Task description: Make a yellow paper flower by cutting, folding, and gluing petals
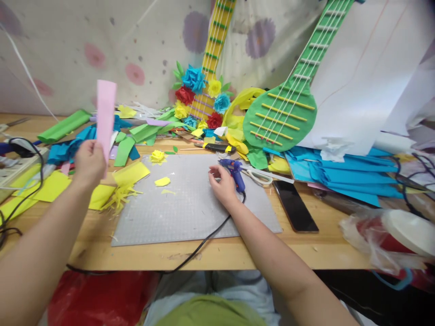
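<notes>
My left hand (90, 160) is closed around the lower end of a pink paper strip (106, 106), which it holds upright above the left side of the table. Over the grey cutting mat (190, 222) is my right hand (222, 184), its fingers loosely curved and apart with nothing visible in them. Just beside it lies a blue glue gun (234, 172) with a clear glue stick and a black cord. On the mat sit a yellow paper flower (158, 156) and a yellow paper petal (162, 182).
Decorated yellow (217, 40) and green (280, 115) paper guitars lean at the back. A phone (295, 206), scissors (258, 177) and a cutter knife (217, 147) lie nearby. Yellow paper scraps (102, 192) cover the left, blue paper (340, 174) the right. The cord (197, 251) crosses the front edge.
</notes>
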`<state>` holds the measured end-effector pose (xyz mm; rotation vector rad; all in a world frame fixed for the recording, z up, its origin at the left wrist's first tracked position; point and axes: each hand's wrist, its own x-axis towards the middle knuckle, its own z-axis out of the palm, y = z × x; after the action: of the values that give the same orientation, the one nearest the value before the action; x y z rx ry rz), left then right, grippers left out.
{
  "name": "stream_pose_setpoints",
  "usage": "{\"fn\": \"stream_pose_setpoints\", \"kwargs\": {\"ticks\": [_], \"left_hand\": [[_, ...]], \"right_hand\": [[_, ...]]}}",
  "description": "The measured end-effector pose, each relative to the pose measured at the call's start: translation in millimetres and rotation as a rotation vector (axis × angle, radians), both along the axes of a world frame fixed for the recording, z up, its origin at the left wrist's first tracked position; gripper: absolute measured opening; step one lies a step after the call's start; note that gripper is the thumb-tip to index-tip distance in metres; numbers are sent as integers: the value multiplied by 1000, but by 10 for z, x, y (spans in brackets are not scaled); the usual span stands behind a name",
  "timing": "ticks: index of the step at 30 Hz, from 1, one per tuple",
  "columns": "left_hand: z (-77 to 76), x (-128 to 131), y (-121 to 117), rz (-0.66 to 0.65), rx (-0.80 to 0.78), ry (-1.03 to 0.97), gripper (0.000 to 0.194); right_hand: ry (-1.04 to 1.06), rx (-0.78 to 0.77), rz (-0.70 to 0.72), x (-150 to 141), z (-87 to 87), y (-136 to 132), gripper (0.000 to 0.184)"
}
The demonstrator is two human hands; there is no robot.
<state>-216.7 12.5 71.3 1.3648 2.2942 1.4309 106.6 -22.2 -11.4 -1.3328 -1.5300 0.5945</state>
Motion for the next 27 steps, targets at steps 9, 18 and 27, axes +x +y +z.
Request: {"fn": "stream_pose_setpoints", "kwargs": {"ticks": [9, 18, 27], "left_hand": [[-570, 1462, -342, -492, -74, -410, 8], [-740, 1800, -414, -688, -168, -414, 6], [-62, 69, 172, -64, -204, 193, 34]], "right_hand": [[397, -317, 363, -206, 43, -53, 36], [357, -337, 200, -103, -60, -16, 21], [267, -350, 192, -90, -97, -13, 18]]}}
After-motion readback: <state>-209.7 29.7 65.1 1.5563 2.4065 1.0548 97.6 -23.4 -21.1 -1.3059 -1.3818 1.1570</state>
